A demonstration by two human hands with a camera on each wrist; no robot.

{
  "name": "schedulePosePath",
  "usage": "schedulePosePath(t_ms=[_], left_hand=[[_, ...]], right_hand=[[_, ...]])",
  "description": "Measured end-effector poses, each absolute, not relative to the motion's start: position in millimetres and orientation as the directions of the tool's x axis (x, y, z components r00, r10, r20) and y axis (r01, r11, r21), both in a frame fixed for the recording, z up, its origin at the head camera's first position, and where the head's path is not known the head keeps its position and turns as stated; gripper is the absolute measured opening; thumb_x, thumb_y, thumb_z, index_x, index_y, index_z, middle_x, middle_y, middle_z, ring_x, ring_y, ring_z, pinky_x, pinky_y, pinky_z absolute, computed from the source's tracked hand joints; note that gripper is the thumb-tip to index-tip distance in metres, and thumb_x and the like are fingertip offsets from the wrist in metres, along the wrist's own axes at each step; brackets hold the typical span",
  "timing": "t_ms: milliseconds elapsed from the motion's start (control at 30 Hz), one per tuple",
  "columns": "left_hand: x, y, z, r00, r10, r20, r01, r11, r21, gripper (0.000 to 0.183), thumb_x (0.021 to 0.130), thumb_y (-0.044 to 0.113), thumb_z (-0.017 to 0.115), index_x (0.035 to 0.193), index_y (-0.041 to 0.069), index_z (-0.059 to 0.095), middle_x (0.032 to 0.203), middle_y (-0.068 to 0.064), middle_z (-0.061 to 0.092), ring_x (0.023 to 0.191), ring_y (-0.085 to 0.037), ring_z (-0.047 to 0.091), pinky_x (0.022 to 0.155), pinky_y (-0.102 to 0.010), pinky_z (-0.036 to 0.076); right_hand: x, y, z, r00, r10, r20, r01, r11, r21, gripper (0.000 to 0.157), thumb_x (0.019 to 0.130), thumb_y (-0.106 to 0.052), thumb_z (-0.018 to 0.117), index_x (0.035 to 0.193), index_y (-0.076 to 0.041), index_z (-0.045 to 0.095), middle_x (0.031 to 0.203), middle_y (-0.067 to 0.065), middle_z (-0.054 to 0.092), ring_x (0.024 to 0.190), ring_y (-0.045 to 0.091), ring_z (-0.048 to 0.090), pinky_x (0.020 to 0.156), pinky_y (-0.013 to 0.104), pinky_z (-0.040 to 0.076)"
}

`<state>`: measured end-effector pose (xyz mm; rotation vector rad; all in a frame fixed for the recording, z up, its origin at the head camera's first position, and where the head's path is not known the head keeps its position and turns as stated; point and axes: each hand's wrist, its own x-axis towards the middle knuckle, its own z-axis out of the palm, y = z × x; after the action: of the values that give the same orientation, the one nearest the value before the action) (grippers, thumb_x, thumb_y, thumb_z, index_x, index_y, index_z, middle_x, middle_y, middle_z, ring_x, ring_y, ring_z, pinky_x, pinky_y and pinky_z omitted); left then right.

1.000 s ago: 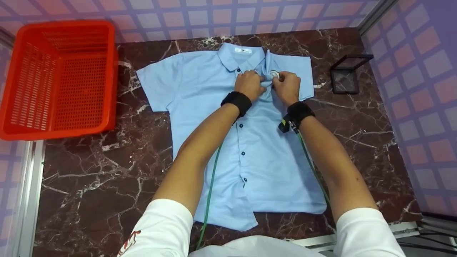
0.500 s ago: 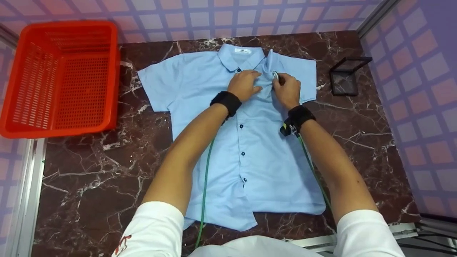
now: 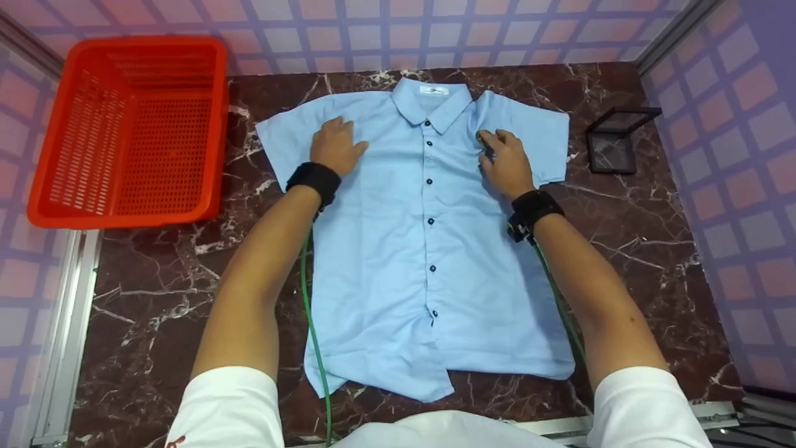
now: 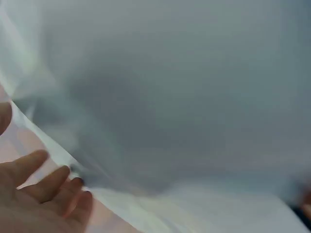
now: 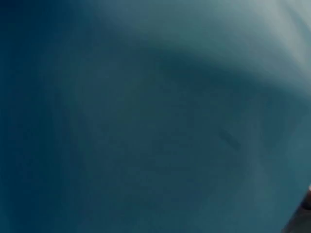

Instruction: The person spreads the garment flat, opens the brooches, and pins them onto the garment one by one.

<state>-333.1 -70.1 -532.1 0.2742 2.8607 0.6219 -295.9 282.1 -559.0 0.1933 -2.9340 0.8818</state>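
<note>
A light blue short-sleeved shirt (image 3: 392,205) lies front up, its dark buttons running down the middle. My left hand (image 3: 339,146) is over the chest at its left side, fingers loosely spread, holding nothing. In the left wrist view, the fingers (image 4: 53,182) appear relaxed beside pale, blurred cloth. At the opposite chest, below the collar, my right hand (image 3: 509,165) holds a small round badge (image 3: 482,138) between thumb and fingers at the cloth. The badge is edge-on and partly covered by the fingers. Blurred blue cloth (image 5: 170,121) fills the right wrist view.
A red plastic basket (image 3: 217,137) stands at the back left. To the right of the shirt is a small black open frame case (image 3: 612,152). The marbled table (image 3: 161,323) meets checkered walls at the back and sides. Green cables (image 3: 316,348) trail from both wrists.
My left hand has let go near the badge and moved left across the shirt. The cloth bunched by the collar has flattened. My right hand stays by the badge, which has tipped.
</note>
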Motion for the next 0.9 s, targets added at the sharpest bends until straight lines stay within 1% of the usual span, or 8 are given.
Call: schedulePosePath(t_ms=[167,267,400,567,667,767,833,900], left_hand=[[-327.4,-91.1,-537.9,-0.958,0.152,-0.243,0.062,0.937,0.344,0.073,0.104,0.045,0.049,0.156,-0.003,0.028,0.161,-0.026,0.021,0.149,-0.042,0.017,0.119,-0.054,0.018],[-324.6,-93.7,-541.5,-0.952,0.136,-0.275,0.043,0.947,0.317,0.079,0.103,0.05,0.048,0.159,0.001,0.021,0.164,-0.026,0.012,0.15,-0.046,0.008,0.119,-0.057,0.013],[-323.3,-93.8,-547.7,-0.946,0.123,-0.299,0.042,0.964,0.262,0.087,0.101,0.059,0.045,0.161,0.005,0.013,0.166,-0.024,0.005,0.149,-0.052,0.002,0.119,-0.06,0.008],[-323.3,-93.6,-555.8,-0.94,0.086,-0.33,0.021,0.98,0.196,0.093,0.098,0.068,0.04,0.163,0.011,0.006,0.166,-0.024,-0.003,0.146,-0.057,-0.004,0.118,-0.063,0.007],[-321.3,-92.7,-558.2,-0.93,0.058,-0.363,-0.009,0.984,0.18,0.095,0.097,0.072,0.037,0.163,0.014,0.001,0.165,-0.024,-0.009,0.145,-0.059,-0.009,0.118,-0.064,0.005],[-318.8,-91.6,-558.1,-0.926,0.039,-0.376,-0.036,0.981,0.19,0.095,0.096,0.073,0.035,0.162,0.015,-0.001,0.165,-0.023,-0.011,0.144,-0.058,-0.011,0.117,-0.065,0.003],[-315.8,-92.6,-557.2,-0.93,0.038,-0.366,-0.045,0.976,0.214,0.095,0.097,0.072,0.035,0.162,0.014,-0.002,0.165,-0.024,-0.012,0.146,-0.055,-0.013,0.118,-0.063,0.0],[-309.0,-95.6,-555.9,-0.942,0.063,-0.329,-0.02,0.97,0.243,0.095,0.098,0.07,0.037,0.162,0.011,-0.001,0.164,-0.025,-0.013,0.148,-0.05,-0.014,0.119,-0.06,-0.003]], right_hand=[[-299.4,292.0,-563.4,-0.982,-0.164,0.092,-0.188,0.874,-0.449,0.05,0.1,-0.018,0.058,0.149,-0.012,0.05,0.148,0.03,0.041,0.134,0.049,0.039,0.111,0.057,0.032],[-301.9,300.5,-563.2,-0.986,-0.162,0.031,-0.159,0.882,-0.443,0.062,0.101,-0.025,0.057,0.157,-0.013,0.035,0.153,0.028,0.035,0.14,0.047,0.032,0.114,0.058,0.026],[-301.6,313.2,-561.8,-0.987,-0.127,-0.097,-0.07,0.889,-0.453,0.083,0.1,-0.041,0.059,0.162,-0.01,0.015,0.161,0.027,0.021,0.148,0.046,0.016,0.118,0.061,0.011],[-300.6,329.3,-559.7,-0.97,-0.11,-0.216,-0.01,0.908,-0.419,0.095,0.095,-0.062,0.054,0.162,-0.009,0.013,0.166,0.025,0.002,0.151,0.046,-0.004,0.113,0.07,-0.005],[-303.1,337.0,-557.6,-0.96,-0.141,-0.241,-0.03,0.911,-0.412,0.095,0.096,-0.064,0.052,0.162,-0.01,0.013,0.166,0.024,-0.004,0.151,0.045,-0.01,0.111,0.071,-0.011],[-306.1,342.0,-555.9,-0.952,-0.178,-0.248,-0.063,0.91,-0.409,0.094,0.096,-0.063,0.052,0.163,-0.011,0.011,0.166,0.023,-0.006,0.151,0.044,-0.012,0.112,0.069,-0.012],[-306.6,343.4,-555.3,-0.948,-0.197,-0.249,-0.077,0.904,-0.42,0.096,0.096,-0.064,0.053,0.163,-0.011,0.008,0.166,0.024,-0.007,0.15,0.044,-0.013,0.113,0.068,-0.012],[-304.4,342.6,-554.8,-0.947,-0.204,-0.247,-0.078,0.895,-0.44,0.1,0.094,-0.066,0.052,0.163,-0.011,0.004,0.165,0.024,-0.01,0.15,0.043,-0.015,0.114,0.066,-0.013]])
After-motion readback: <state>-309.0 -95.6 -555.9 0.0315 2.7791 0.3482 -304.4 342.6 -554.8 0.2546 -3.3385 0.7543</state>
